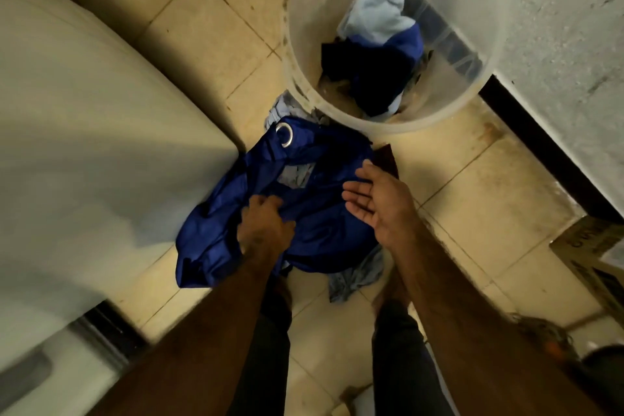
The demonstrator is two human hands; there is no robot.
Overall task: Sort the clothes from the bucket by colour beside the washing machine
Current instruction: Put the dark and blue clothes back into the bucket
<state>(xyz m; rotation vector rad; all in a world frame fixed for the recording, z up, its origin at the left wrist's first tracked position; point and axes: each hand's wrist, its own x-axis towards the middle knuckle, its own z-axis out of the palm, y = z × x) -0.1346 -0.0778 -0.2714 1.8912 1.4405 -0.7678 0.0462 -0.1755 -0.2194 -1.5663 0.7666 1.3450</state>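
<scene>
Directly under left grip [266,226] — blue cloth [314,159].

Bucket [398,127]: translucent plastic, upright on the floor, part-filled.
Bucket contents: pale blue garment [378,13] on top at the far side; royal-blue piece [407,44] just under it; dark garment [368,71] nearest (navy or black, cannot tell).
Floor pile: royal-blue cloth [317,179], crumpled and shiny, metal eyelet [284,134] at its far edge; lies beside the washing machine [84,111], just before the bucket.
Beneath the pile: grey-blue garment [358,277], showing at the near and far edges.
</scene>
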